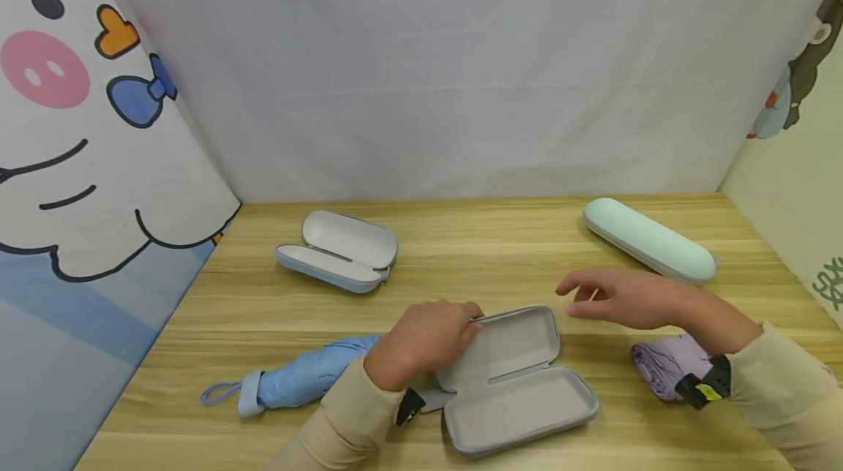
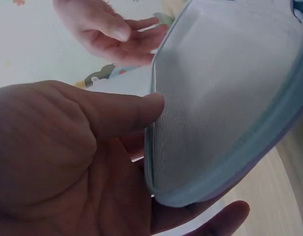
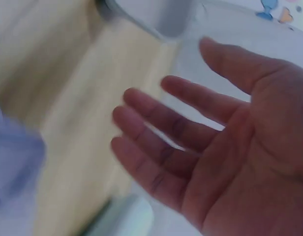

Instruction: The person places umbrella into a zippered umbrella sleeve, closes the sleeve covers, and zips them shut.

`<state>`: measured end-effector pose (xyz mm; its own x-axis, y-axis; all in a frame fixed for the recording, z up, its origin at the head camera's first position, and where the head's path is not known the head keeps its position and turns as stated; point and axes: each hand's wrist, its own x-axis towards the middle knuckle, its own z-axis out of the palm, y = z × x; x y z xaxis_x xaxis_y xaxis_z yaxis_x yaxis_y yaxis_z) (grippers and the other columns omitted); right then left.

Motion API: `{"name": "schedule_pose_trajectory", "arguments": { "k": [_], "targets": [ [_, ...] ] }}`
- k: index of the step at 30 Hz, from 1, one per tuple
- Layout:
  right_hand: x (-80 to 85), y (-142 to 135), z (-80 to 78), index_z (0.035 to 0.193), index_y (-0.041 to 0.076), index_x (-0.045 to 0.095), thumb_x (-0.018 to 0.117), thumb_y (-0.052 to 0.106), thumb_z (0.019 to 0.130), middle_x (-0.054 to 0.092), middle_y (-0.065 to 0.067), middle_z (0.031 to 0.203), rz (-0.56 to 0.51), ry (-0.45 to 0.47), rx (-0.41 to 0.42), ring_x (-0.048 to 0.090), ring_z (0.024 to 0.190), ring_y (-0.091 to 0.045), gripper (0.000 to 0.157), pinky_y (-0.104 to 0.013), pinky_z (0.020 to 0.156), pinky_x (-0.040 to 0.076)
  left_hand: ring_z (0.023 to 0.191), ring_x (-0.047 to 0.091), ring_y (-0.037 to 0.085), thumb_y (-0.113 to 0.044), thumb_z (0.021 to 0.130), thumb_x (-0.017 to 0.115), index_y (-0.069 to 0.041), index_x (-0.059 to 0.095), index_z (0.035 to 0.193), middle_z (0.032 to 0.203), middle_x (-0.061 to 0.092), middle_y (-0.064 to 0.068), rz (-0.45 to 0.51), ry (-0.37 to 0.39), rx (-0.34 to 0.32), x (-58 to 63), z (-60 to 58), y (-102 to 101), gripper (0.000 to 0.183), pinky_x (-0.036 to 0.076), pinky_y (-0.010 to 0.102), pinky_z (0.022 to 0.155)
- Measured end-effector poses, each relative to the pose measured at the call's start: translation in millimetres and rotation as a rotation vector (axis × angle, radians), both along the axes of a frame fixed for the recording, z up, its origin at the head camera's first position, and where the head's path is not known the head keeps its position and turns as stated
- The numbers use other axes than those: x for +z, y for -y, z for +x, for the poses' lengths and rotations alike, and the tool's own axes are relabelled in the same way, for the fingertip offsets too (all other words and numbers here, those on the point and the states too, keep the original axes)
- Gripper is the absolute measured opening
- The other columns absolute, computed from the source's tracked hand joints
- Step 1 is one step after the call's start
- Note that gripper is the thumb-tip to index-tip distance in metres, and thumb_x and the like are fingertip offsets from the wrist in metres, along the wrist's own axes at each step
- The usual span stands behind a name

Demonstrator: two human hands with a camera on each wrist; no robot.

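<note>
A grey zippered case (image 1: pixel 523 409) lies wide apart near the front of the table, its pale lining bare. My left hand (image 1: pixel 424 339) grips the rim of its raised half; in the left wrist view the thumb (image 2: pixel 127 110) presses on the lining and the fingers go behind the shell. To the right of the case, my right hand (image 1: pixel 622 299) hovers over the table with nothing in it. Its fingers (image 3: pixel 161 125) are spread and gently bent in the right wrist view. A folded purple umbrella (image 1: pixel 661 368) lies below the right forearm, which partly covers it.
A folded blue umbrella (image 1: pixel 309 376) with a wrist loop lies left, partly behind the left arm. Farther back rest an unfolded light-blue case (image 1: pixel 349 237) and a closed mint case (image 1: pixel 648 237) at right. Cloth walls (image 1: pixel 474 91) border the table's back and sides.
</note>
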<state>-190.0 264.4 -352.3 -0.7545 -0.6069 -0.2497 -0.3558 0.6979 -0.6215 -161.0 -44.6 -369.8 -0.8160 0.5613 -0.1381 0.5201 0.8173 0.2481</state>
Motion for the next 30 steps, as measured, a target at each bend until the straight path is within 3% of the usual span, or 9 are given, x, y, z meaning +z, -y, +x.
{"name": "schedule_pose_trajectory", "arguments": {
  "k": [4, 6, 11, 14, 18, 21, 25, 30],
  "targets": [
    [12.8, -35, 10.9, 0.136, 0.004, 0.061, 0.074, 0.038, 0.096, 0.066, -0.011, 0.125, 0.146, -0.085, -0.014, 0.064, 0.112, -0.035, 0.053, -0.049, 0.087, 0.054, 0.083, 0.066, 0.013, -0.026, 0.108, 0.057, -0.017, 0.069, 0.131, 0.103, 0.074, -0.001, 0.002, 0.009, -0.007, -1.0, 0.2, -2, 0.027, 0.053, 0.037, 0.071],
    [13.6, -52, 16.9, 0.138, 0.005, 0.059, 0.081, 0.038, 0.09, 0.064, -0.015, 0.129, 0.197, -0.061, -0.017, 0.064, 0.112, -0.037, 0.062, -0.049, 0.085, 0.054, 0.082, 0.065, 0.013, -0.027, 0.108, 0.056, -0.017, 0.069, 0.131, 0.102, 0.074, -0.001, -0.001, 0.01, -0.01, -1.0, 0.3, -3, 0.028, 0.053, 0.036, 0.07],
    [2.7, -77, 30.4, 0.142, 0.008, 0.055, 0.094, 0.027, 0.073, 0.057, -0.024, 0.136, 0.275, 0.031, -0.057, 0.058, 0.119, -0.044, 0.081, -0.054, 0.089, 0.049, 0.075, 0.06, 0.011, -0.025, 0.108, 0.056, -0.017, 0.07, 0.127, 0.091, 0.07, -0.003, -0.001, 0.008, -0.01, 2.4, 0.4, -1, 0.025, 0.052, 0.035, 0.068],
    [-8.2, -84, 38.6, 0.139, 0.016, 0.056, 0.098, 0.021, 0.064, 0.056, -0.021, 0.137, 0.326, -0.002, -0.069, 0.055, 0.118, -0.044, 0.086, -0.058, 0.087, 0.048, 0.072, 0.057, 0.011, -0.026, 0.109, 0.056, -0.017, 0.07, 0.125, 0.084, 0.066, -0.005, -0.003, 0.015, -0.01, 3.0, 0.4, 0, 0.023, 0.05, 0.036, 0.067],
    [-21.0, -88, 48.6, 0.133, 0.027, 0.056, 0.099, 0.018, 0.053, 0.058, -0.011, 0.13, 0.391, -0.09, -0.109, 0.055, 0.106, -0.035, 0.092, -0.052, 0.078, 0.048, 0.073, 0.057, 0.011, -0.026, 0.109, 0.055, -0.017, 0.07, 0.124, 0.083, 0.064, -0.006, -0.002, 0.023, -0.007, 2.7, 0.7, 1, 0.023, 0.051, 0.037, 0.069],
    [-27.2, -89, 52.6, 0.125, 0.032, 0.057, 0.099, 0.019, 0.05, 0.059, -0.002, 0.121, 0.401, -0.173, -0.117, 0.056, 0.101, -0.029, 0.087, -0.049, 0.076, 0.048, 0.073, 0.056, 0.011, -0.026, 0.109, 0.055, -0.017, 0.071, 0.123, 0.082, 0.063, -0.006, 0.003, 0.034, -0.007, 2.9, 1.3, 1, 0.023, 0.05, 0.037, 0.07],
    [-31.0, -91, 55.6, 0.116, 0.035, 0.062, 0.095, 0.02, 0.056, 0.058, 0.009, 0.108, 0.379, -0.299, -0.09, 0.055, 0.087, -0.017, 0.07, -0.039, 0.071, 0.047, 0.076, 0.057, 0.011, -0.025, 0.109, 0.054, -0.016, 0.071, 0.123, 0.085, 0.064, -0.006, 0.004, 0.045, -0.017, 3.9, 2.3, 1, 0.023, 0.051, 0.037, 0.072],
    [-28.2, -90, 54.1, 0.117, 0.034, 0.066, 0.091, 0.023, 0.062, 0.059, 0.015, 0.104, 0.323, -0.406, -0.096, 0.051, 0.077, -0.008, 0.062, -0.029, 0.065, 0.044, 0.081, 0.06, 0.011, -0.023, 0.109, 0.054, -0.017, 0.07, 0.128, 0.096, 0.07, -0.005, 0.007, 0.056, -0.028, 5.5, 2.7, 1, 0.026, 0.052, 0.038, 0.076]
  ]
}}
